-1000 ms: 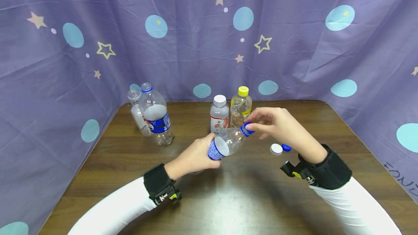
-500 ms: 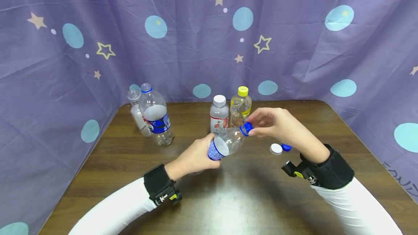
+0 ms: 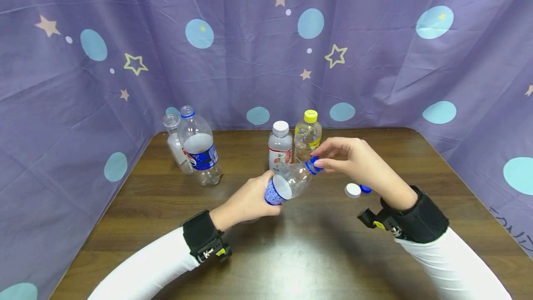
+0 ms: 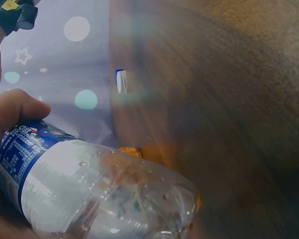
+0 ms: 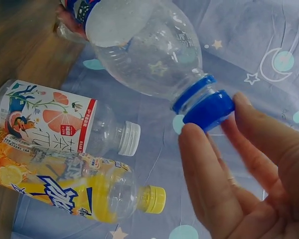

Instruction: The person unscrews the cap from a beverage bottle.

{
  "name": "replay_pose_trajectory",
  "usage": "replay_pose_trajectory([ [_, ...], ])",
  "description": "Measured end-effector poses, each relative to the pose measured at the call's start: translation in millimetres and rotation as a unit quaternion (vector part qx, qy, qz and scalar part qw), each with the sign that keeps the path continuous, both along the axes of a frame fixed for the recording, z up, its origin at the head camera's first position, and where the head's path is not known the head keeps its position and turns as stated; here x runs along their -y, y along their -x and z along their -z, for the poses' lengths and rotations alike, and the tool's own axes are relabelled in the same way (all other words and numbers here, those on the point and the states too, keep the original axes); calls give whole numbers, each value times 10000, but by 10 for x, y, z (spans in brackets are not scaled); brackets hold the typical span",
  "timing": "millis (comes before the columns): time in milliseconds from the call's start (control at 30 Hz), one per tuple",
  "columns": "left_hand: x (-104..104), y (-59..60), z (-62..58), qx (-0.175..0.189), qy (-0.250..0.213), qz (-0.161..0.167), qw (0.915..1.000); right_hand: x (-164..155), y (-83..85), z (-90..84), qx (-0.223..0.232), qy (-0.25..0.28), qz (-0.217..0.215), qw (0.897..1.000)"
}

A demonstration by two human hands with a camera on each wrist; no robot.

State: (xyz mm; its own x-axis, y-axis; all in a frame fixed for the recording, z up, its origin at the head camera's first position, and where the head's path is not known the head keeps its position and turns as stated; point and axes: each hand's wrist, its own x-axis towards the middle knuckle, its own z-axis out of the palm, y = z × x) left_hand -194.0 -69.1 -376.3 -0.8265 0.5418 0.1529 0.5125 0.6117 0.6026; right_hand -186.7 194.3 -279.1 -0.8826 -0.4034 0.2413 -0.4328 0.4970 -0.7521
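Clear bottle (image 3: 297, 180) with a blue-patterned label sits just right of the head frame's centre, tilted, its long axis running from lower left up to the neck at right. Blue cap (image 5: 209, 110) is at the neck's end; in the right wrist view a band of clear neck shows between it and the blue ring. Left hand (image 3: 255, 198) wraps the labelled body from the lower left; right hand (image 3: 347, 160) comes in from the right, thumb and fingers pinching the cap. The cap lies left of the right hand's palm, so that hand is nearer the neck, the left nearer the base. Just behind, at centre, stand a white-capped bottle (image 3: 280, 149) and a yellow-capped bottle (image 3: 308, 137). Right of centre, a loose white cap (image 3: 353, 190) and loose blue cap (image 3: 366, 189) lie on the table (image 3: 374, 258). Left of centre: two uncapped bottles, the large bottle (image 3: 201, 154) in front of a slimmer bottle (image 3: 176, 147).
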Motion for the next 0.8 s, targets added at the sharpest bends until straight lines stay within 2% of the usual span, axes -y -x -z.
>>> replay_pose_trajectory([
  [267, -18, -1, 15, -2, 39, -66, 10000, -39, 53, 5, 925, -127, 83, 9956],
  [400, -22, -1, 19, -41, 83, -81, 9999, -47, 50, 11, 1027, -46, -38, 9947],
  [500, -22, 0, 22, -43, 53, -90, 9999, -50, 37, -3, 786, -85, -152, 9968],
  [633, -15, 6, 25, -40, 2, -64, 10000, -57, 26, -14, 80, -430, -226, 9988],
  [800, -5, 11, 22, -202, 55, -37, 9998, -49, 25, -6, -767, -756, -358, 9935],
])
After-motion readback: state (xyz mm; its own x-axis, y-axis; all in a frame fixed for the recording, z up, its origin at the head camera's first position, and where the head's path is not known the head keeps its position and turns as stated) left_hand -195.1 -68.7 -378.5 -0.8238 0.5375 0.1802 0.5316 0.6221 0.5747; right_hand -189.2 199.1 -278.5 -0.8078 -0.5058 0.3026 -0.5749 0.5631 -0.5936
